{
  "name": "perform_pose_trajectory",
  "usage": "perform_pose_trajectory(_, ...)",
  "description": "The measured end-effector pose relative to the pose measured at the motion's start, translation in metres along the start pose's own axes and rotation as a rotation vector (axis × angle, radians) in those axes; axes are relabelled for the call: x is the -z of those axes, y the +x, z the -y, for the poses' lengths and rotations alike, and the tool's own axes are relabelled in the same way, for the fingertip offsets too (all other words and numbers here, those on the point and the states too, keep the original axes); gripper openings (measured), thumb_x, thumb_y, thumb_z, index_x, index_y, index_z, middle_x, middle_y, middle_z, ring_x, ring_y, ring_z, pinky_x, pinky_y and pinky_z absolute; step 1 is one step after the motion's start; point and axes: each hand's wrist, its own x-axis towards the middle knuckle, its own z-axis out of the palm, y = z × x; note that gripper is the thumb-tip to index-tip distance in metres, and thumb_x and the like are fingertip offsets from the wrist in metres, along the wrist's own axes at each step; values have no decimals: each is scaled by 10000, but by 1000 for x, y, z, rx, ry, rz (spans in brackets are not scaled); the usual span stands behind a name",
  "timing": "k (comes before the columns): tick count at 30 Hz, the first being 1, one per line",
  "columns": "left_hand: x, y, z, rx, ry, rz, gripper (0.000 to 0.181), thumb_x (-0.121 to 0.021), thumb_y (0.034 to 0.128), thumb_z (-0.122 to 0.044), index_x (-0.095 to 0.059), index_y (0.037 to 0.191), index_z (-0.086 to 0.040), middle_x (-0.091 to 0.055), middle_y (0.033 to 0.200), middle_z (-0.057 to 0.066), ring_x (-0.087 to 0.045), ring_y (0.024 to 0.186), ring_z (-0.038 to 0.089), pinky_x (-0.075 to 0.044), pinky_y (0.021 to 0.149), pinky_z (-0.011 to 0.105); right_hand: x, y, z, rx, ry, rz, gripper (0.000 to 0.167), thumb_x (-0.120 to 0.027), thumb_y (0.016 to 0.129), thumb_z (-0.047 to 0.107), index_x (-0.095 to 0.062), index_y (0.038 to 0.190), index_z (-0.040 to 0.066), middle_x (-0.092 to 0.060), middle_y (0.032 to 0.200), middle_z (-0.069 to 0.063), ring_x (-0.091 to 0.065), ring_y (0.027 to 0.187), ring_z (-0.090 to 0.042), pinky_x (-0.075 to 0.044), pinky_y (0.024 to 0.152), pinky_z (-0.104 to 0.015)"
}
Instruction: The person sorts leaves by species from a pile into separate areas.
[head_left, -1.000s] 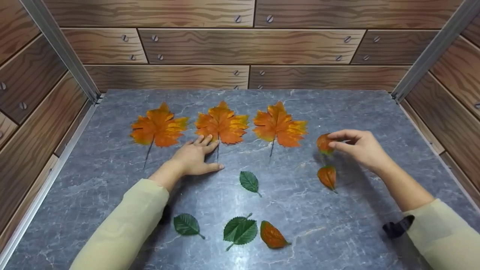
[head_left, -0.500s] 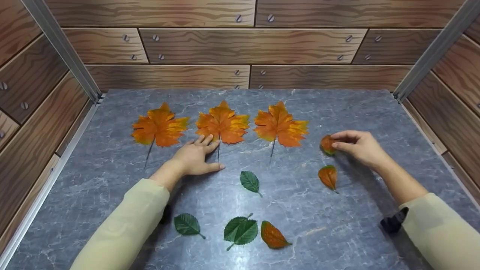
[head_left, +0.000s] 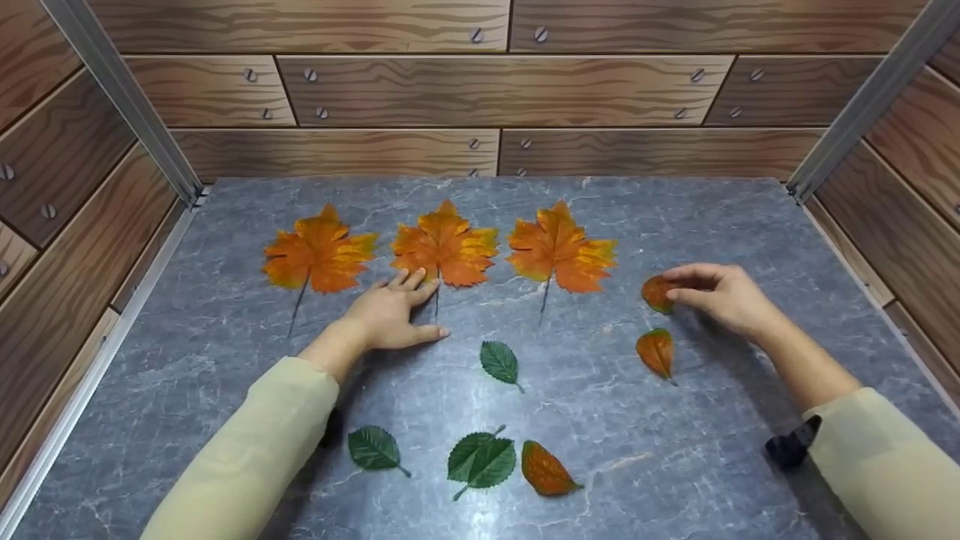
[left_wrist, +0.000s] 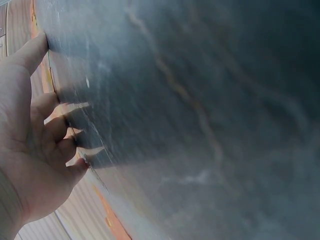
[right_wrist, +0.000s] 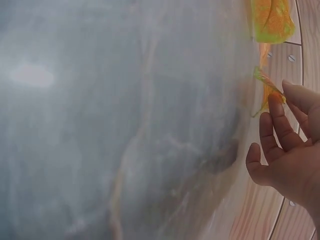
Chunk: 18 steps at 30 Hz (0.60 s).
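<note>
Since the frame a second earlier, the small orange leaf (head_left: 656,295) had shifted slightly toward the right edge of the desk (head_left: 187,360), along with the right hand (head_left: 720,296); the left hand (head_left: 384,315) had stayed in place. Wood-patterned walls (head_left: 510,94) rose behind the desk and at both sides. Pale sleeves (head_left: 247,442) reached in from the near edge. Toward the far edge, three orange maple leaves (head_left: 561,251) lay in a row, stems toward the near edge. The left hand's fingers lay straight, thumb spread apart, fingertips on the lower left of the middle maple leaf (head_left: 444,240). The right hand's thumb and forefinger were clamped on the small orange leaf, right of the row and beyond a second orange leaf (head_left: 655,354). Near the middle of the near edge, two green leaves (head_left: 491,463) overlapped just beside a third orange leaf (head_left: 547,470); a single green leaf (head_left: 373,448) lay to their left, another green leaf (head_left: 499,361) between them and the row.
</note>
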Motion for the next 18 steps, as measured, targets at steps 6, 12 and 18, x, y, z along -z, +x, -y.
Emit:
perform_pose_trajectory(6,0,0,0,-6,6,-2,942,-557,981,-740,-223,1702,-234,-112,1763,98,-82,1618,369,-119,1285,586,11,-13,4,15,-71,-30,437,-756,1020,262,-701,1366,2,-689,1337,-231,-605,999,51,-508,808,-118)
perform_pose_trajectory(12,0,0,-1,-1,8,0,941,-567,982,-732,-225,1703,-234,-113,1764,95,-84,1619,368,-121,1282,597,17,-32,13,72,-108,-64,411,-772,1006,225,-711,1355,16,-706,1308,-209,-605,1008,40,-472,843,-87)
perform_pose_trajectory(18,0,-1,-1,-6,5,-6,946,-565,979,-737,-237,1702,-223,-118,1762,102,-83,1617,373,-117,1281,600,7,-52,23,141,-83,26,361,-786,973,113,-728,1310,-1,-751,1160,-182,-657,964,-31,-537,822,-150)
